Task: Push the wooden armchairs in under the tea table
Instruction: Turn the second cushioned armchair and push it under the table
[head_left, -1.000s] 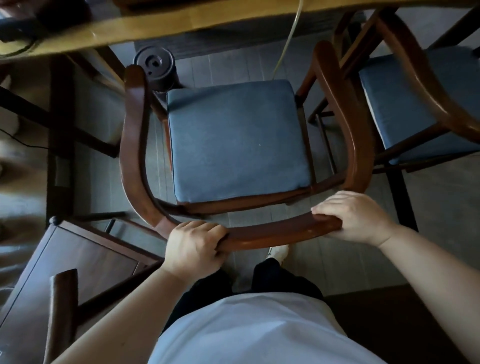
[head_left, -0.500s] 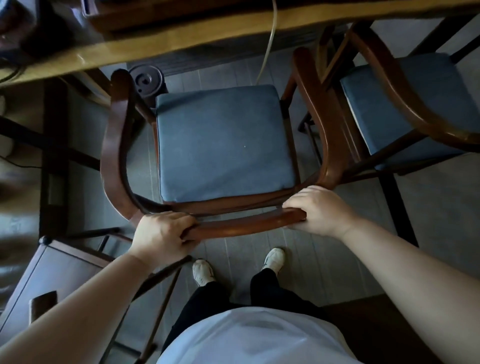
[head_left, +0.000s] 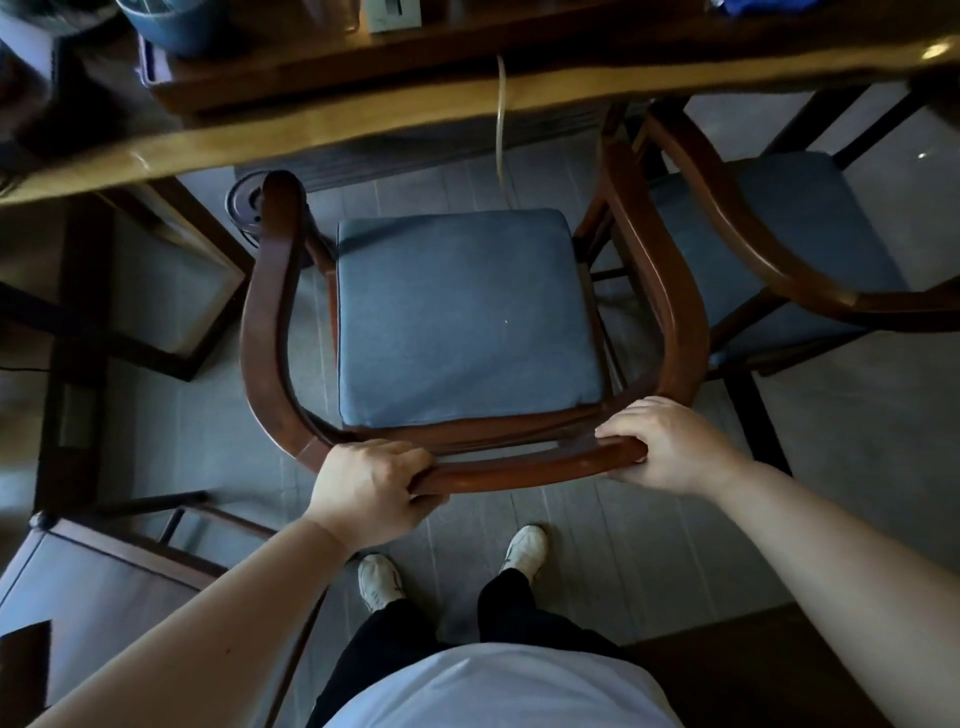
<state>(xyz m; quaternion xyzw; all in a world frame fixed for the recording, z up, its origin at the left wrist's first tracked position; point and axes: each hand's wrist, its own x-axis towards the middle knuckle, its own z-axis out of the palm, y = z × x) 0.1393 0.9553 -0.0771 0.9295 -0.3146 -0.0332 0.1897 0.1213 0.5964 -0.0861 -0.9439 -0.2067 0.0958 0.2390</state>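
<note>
From the head camera, looking straight down: both my hands are clamped on the curved back rail of the wooden armchair (head_left: 270, 322) in the middle of the frame. My left hand (head_left: 371, 493) wraps the rail at its lower left bend, fingers curled over the top; my right hand (head_left: 670, 447) grips the rail toward the lower right, fingers laid over the top and thumb underneath. The two hands are well apart along the rail.

The chair's blue seat cushion (head_left: 462, 317) lies fully in view, its front edge short of the tabletop (head_left: 363, 130), which runs across the upper part of the frame. The tips of the armrests reach just to the tabletop's near edge (the left one ends right at it). A pale cord (head_left: 500, 114) hangs down from the edge above the cushion.

A second armchair (head_left: 727, 228) with the same blue cushion stands just beside the first, at the right of the frame. My white shoes (head_left: 524, 551) stand on the grey floor (head_left: 831, 441) below the rail.
</note>
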